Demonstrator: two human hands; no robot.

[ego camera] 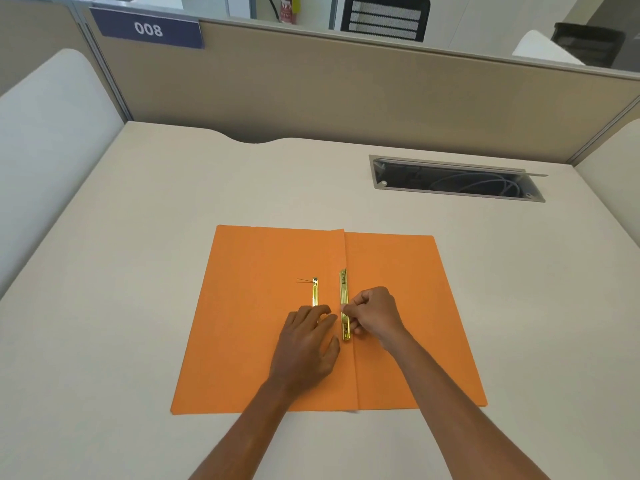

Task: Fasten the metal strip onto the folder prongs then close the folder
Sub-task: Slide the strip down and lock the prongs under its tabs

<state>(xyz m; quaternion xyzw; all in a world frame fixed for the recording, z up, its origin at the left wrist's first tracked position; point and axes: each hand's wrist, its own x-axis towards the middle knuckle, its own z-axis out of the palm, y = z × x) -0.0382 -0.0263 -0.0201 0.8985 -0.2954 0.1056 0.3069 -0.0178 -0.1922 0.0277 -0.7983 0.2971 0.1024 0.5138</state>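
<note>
Right hand (375, 315) pinches metal strip (345, 306) at open folder (249, 323) spine; left hand (306, 344) flat, holding nothing; one loose strip (315, 292); worktop (138, 254) roomy all round.

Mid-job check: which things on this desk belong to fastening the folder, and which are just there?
Part of the job:
- orange folder, lying open
- metal strip, pinched by the right hand
- prong base on the left flap, under the left hand

Just there:
- cable tray opening in the desk
- 008 sign on the partition
</note>
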